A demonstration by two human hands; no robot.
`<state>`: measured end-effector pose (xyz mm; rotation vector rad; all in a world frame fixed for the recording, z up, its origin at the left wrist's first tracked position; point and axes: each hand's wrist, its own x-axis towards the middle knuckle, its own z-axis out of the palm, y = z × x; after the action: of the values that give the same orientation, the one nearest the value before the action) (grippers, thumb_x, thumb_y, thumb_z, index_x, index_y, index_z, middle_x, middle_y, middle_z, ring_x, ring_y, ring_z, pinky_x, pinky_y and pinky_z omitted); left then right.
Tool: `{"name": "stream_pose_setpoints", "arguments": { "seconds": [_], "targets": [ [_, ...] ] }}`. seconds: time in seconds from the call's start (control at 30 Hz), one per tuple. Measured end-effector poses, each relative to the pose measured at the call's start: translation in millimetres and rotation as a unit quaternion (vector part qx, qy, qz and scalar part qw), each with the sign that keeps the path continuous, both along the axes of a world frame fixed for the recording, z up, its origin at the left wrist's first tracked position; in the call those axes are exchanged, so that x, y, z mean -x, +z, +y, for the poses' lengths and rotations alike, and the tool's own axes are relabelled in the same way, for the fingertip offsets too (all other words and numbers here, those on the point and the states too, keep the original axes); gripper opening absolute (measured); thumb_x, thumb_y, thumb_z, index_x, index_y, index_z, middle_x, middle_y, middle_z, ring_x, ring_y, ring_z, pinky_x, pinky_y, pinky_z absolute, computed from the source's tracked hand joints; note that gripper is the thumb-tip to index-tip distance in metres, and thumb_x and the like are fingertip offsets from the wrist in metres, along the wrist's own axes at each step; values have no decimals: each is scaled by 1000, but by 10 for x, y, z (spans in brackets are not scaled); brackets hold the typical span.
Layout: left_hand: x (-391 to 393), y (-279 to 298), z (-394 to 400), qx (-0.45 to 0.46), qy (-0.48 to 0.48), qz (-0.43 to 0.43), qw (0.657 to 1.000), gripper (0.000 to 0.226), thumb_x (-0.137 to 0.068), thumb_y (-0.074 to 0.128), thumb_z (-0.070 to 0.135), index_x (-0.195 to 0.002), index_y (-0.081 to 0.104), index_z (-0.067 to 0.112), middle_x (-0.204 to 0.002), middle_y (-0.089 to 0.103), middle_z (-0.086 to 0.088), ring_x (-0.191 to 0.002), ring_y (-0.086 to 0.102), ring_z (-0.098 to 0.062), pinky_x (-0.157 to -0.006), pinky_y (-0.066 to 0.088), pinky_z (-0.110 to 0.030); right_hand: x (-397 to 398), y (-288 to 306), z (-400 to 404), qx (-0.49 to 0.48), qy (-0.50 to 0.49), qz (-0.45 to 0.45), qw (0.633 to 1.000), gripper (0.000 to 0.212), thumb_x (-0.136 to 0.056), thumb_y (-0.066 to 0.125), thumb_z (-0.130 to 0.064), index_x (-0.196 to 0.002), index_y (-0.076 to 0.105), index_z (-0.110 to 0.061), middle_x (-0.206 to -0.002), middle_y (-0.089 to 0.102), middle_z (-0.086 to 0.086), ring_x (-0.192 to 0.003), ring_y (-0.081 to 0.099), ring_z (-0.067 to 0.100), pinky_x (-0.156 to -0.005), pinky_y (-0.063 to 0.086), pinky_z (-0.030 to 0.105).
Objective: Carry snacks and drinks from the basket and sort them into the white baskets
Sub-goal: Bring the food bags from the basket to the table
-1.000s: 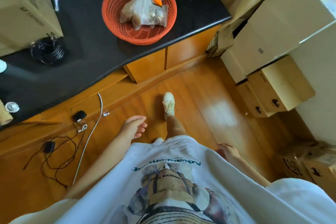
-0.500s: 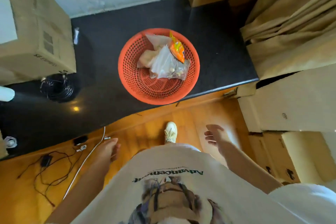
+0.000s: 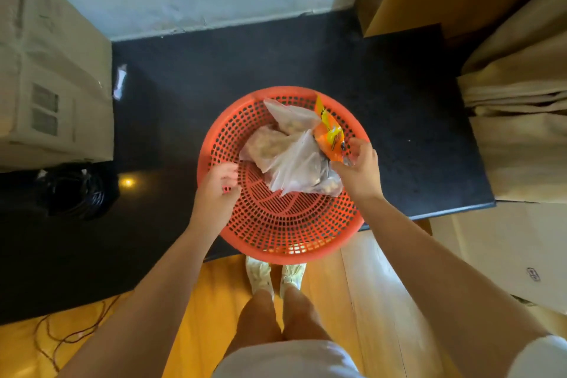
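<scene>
An orange-red mesh basket (image 3: 285, 252) stands on the black countertop (image 3: 399, 120), its near rim hanging over the edge. Inside lie clear plastic bags of snacks (image 3: 288, 159), with an orange snack packet (image 3: 329, 132) on top at the right. My right hand (image 3: 357, 170) is at the basket's right side, thumb and fingers closed round the packet's lower end. Over the basket's left rim hovers my left hand (image 3: 217, 187), fingers loosely curled and holding nothing. No white basket is in view.
A large cardboard box (image 3: 46, 77) sits at the left of the counter, with a coil of black cable (image 3: 76, 190) in front of it. More cardboard boxes (image 3: 506, 248) and folded brown paper (image 3: 518, 95) crowd the right side. Wires (image 3: 61, 337) trail over the wooden floor at the lower left.
I have stepped up to the counter. Both hands rose from my sides to the basket, and my right hand took hold of the orange packet.
</scene>
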<state>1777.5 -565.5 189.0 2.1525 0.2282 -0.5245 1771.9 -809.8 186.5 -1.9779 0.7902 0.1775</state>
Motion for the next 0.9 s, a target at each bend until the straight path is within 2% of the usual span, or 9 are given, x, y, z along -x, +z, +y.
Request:
{"name": "stream_pose_setpoints", "arguments": {
  "seconds": [0.07, 0.17, 0.23, 0.33, 0.43, 0.53, 0.67, 0.77, 0.9],
  "targets": [
    [-229, -162, -141, -50, -58, -40, 996, 50, -84, 58, -2, -130, 47, 15, -126, 50, 1, -115, 49, -10, -97, 41, -25, -93, -112, 82, 15, 1, -19, 1000, 62, -73, 68, -10, -129, 43, -13, -128, 42, 7, -118, 41, 19, -96, 34, 24],
    [-478, -417, -253, -109, -140, -80, 981, 64, -78, 60, -8, -137, 42, 13, -138, 42, -5, -130, 40, -18, -109, 30, -25, -187, -254, 164, 28, -1, -31, 999, 70, -72, 69, -11, -135, 37, -14, -131, 39, 10, -122, 39, 23, -102, 29, 26],
    [-575, -560, -268, -132, -185, -94, 969, 72, -77, 62, -7, -141, 37, 16, -144, 35, -5, -136, 34, -21, -112, 27, -28, -215, -339, 180, 41, -4, -40, 998, 71, -73, 68, -11, -136, 36, -14, -132, 39, 11, -123, 40, 26, -103, 29, 28],
    [-654, -721, -260, -166, -245, -117, 948, 83, -77, 66, -1, -146, 27, 23, -153, 23, -2, -141, 24, -20, -112, 20, -27, -235, -430, 176, 56, -12, -56, 997, 73, -72, 69, -15, -136, 35, -16, -134, 41, 10, -123, 42, 27, -97, 29, 23],
    [-717, -771, -286, -180, -286, -142, 930, 83, -79, 70, 9, -147, 24, 24, -155, 20, -3, -142, 23, -22, -112, 26, -34, -264, -473, 163, 62, -16, -66, 996, 73, -73, 71, -20, -136, 35, -18, -133, 42, 8, -120, 46, 24, -96, 35, 25],
    [-801, -758, -335, -174, -318, -148, 920, 77, -80, 69, 13, -146, 29, 21, -153, 26, -5, -139, 29, -24, -113, 31, -38, -288, -489, 149, 59, -20, -66, 996, 67, -75, 72, -22, -133, 38, -21, -129, 45, 6, -115, 49, 21, -93, 39, 27],
    [-923, -676, -355, -127, -316, -158, 927, 58, -83, 64, 10, -137, 45, 16, -141, 43, -4, -128, 42, -24, -109, 35, -35, -308, -437, 128, 37, -38, -67, 996, 54, -80, 69, -25, -127, 45, -17, -124, 51, 5, -110, 51, 18, -89, 39, 24],
    [-948, -571, -339, -108, -286, -144, 941, 49, -84, 60, 6, -131, 51, 11, -132, 50, -8, -123, 48, -24, -104, 38, -32, -287, -321, 83, -18, -71, -67, 995, 49, -80, 68, -33, -122, 48, -16, -119, 58, 4, -108, 56, 19, -95, 47, 34],
    [-847, -360, -280, -83, -222, -115, 965, 42, -79, 69, 13, -120, 58, 12, -118, 60, -5, -110, 56, -22, -92, 42, -28, -137, -81, -35, -79, -107, -65, 989, 34, -80, 67, -30, -109, 51, -21, -97, 62, -8, -88, 60, 8, -82, 49, 29]
  ]
}}
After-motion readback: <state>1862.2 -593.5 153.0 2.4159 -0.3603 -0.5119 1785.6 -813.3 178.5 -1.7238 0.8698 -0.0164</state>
